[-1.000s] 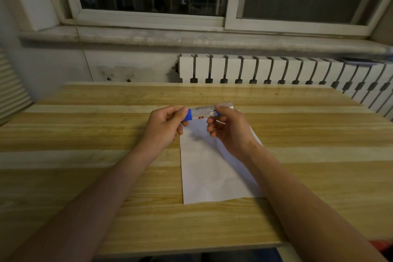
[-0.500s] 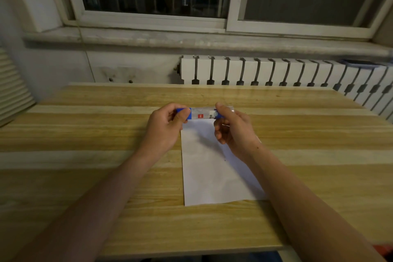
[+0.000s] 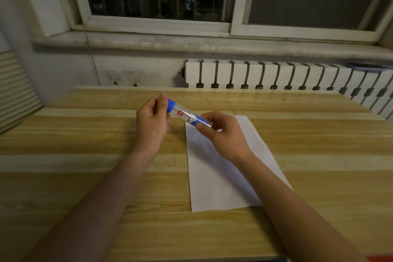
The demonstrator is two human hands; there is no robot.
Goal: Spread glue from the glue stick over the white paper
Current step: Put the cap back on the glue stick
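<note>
A glue stick (image 3: 184,114) with a blue base, a clear body and a red label is held in the air between both hands, tilted down to the right. My left hand (image 3: 152,122) pinches its blue end. My right hand (image 3: 223,134) grips the other end, where the clear cap sits. The white paper (image 3: 214,176) lies flat on the wooden table (image 3: 85,144) below; its upper part is partly covered by my right hand and forearm.
Beyond the table's far edge a white radiator (image 3: 276,74) stands against the wall under a stone window sill (image 3: 191,43). A ribbed white panel (image 3: 14,87) is at the far left.
The glue stick has tilted from level to slanting down to the right. My left hand rose and moved left; my right hand dropped slightly over the paper's top.
</note>
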